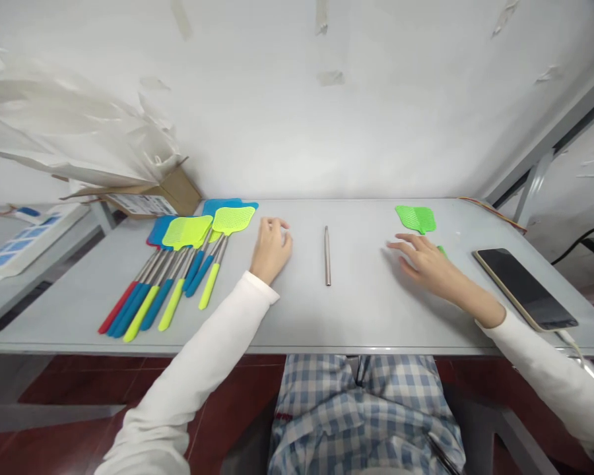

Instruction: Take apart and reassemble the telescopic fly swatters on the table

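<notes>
My left hand (272, 249) is by the table's middle, its fingers loosely curled and a little apart, with nothing visible in them. Just left of it lies a yellow-green fly swatter (233, 220), part of a spread of swatters with blue, yellow-green and red handles. Between my hands a thin metal rod (327, 257) lies on the tabletop. My right hand (428, 264) is open over the table, fingers spread and holding nothing. Beyond it lies a bright green swatter head (416, 218). A small green piece (442, 251) shows behind this hand, mostly hidden.
On the right of the grey table (361, 323) lies a phone (527, 289) with a white cable. An opened cardboard box (153, 194) stands at the back left, with a power strip (27, 243) farther left. A white wall (356, 132) rises behind.
</notes>
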`<state>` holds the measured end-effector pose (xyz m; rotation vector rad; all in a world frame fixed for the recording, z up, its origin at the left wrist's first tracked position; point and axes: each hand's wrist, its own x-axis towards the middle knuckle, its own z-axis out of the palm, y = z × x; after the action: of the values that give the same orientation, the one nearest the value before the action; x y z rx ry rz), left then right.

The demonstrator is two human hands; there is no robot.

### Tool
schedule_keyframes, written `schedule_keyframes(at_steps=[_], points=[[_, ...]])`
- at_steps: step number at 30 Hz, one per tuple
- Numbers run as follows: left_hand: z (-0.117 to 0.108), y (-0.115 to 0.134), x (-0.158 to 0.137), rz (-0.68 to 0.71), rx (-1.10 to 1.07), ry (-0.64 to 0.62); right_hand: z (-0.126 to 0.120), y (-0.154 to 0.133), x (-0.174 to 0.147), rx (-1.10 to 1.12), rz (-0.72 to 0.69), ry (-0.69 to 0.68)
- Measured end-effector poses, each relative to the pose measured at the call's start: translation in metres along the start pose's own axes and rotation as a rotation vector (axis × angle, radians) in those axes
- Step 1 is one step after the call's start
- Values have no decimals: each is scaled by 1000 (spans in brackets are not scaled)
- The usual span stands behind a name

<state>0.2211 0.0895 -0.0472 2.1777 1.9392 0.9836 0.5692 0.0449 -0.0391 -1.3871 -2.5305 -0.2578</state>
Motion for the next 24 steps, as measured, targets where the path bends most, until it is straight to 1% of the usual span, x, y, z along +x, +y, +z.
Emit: schedule_keyframes(at_steps=[2,3,5,7,9,11,14,18,21,24], points=[[-15,-17,-7,-94,241,59,1,-23,11,109,-137,-19],[-21,-25,-12,-160,352,69,2,-35,17,152,-193,-27],[-32,-39,-23,-293,512,59,7,-55,27,222,-281,-39],[-40,-47,-33,-364,595,14,16,-69,37,272,-334,-44],[-45,-51,-40,-356,634,-35,25,-77,44,315,-365,-56],[-47,-53,-43,-320,655,-56,33,-79,49,362,-390,-78],[-48,-56,-41,-296,670,-20,38,-76,50,476,-428,-92],[-45,-64,-30,-315,648,32,36,-71,45,628,-467,-87],[-43,-66,-18,-351,633,25,35,-71,43,647,-480,-57],[-42,-58,-8,-356,570,-15,35,-71,42,624,-449,1]])
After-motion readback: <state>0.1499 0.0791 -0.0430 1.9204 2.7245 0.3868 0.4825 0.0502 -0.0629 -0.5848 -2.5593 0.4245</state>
